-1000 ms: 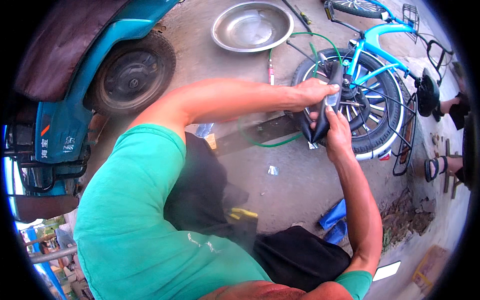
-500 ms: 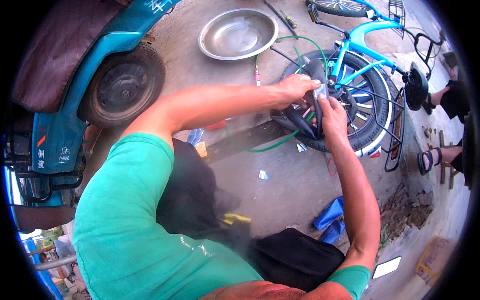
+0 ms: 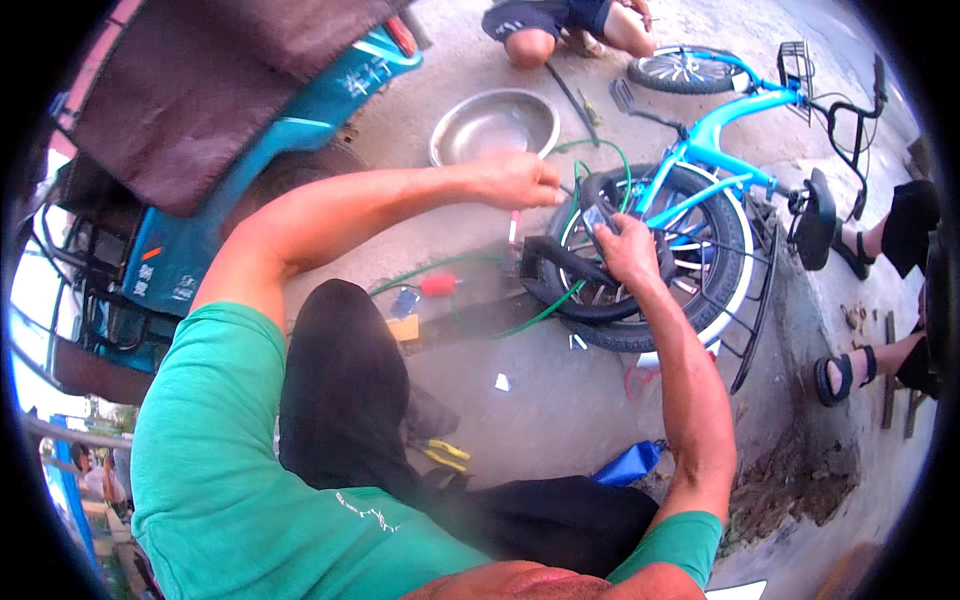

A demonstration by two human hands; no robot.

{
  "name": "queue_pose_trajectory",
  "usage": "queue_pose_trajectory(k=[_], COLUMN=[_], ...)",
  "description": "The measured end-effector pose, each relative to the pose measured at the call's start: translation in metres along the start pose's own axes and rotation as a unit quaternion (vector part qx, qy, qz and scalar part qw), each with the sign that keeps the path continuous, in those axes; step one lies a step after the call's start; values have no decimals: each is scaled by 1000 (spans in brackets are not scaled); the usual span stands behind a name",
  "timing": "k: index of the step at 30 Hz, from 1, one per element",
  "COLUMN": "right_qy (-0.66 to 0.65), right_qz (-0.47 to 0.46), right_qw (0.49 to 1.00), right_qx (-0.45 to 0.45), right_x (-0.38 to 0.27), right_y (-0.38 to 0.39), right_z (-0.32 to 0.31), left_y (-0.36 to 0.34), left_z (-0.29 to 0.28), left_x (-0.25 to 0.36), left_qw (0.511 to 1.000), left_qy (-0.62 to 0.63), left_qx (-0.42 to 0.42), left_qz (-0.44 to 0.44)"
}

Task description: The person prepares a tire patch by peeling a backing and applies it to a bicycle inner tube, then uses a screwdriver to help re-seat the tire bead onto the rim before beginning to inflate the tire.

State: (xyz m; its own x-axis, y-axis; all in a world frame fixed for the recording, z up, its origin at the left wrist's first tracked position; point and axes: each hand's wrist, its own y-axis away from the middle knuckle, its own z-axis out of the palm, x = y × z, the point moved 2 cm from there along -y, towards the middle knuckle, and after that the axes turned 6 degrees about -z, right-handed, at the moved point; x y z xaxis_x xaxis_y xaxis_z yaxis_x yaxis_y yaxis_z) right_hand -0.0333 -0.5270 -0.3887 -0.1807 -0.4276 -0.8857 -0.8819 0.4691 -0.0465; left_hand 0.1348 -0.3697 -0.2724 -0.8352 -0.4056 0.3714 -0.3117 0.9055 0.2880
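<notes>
My right hand is closed around a black inner tube, its thumb beside a small shiny silvery patch on the rubber. The tube lies in loops over the rear wheel of a blue bicycle that rests on its side. My left hand hangs in the air left of the tube, apart from it, fingers curled together; anything between the fingertips is too small to make out. A green hose curves under and around the wheel.
A metal basin stands behind my left hand. Pliers with yellow handles, a red-handled tool and a blue pouch lie on the ground. A teal three-wheeler is at left. Other people's legs show at right and top.
My left hand has come off the tube and moved left and slightly up. My right hand stays on the tube. The view has shifted, and a crouching person now shows at the top.
</notes>
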Motion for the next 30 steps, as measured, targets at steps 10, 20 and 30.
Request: queue_pose_trajectory(k=[10,20,30], right_qy=[4,2,92], right_qz=[5,4,52], right_qw=[1000,1000,994], right_qx=[-23,-21,16], right_x=[30,42,26], right_y=[17,14,-40], right_z=[-23,-9,-49], left_y=[41,-78,-191], left_z=[14,63,41], left_x=[53,23,-13], left_qw=[985,962,946], left_qy=[-144,-48,31], left_qx=[-100,93,-241], left_qz=[-5,251,214])
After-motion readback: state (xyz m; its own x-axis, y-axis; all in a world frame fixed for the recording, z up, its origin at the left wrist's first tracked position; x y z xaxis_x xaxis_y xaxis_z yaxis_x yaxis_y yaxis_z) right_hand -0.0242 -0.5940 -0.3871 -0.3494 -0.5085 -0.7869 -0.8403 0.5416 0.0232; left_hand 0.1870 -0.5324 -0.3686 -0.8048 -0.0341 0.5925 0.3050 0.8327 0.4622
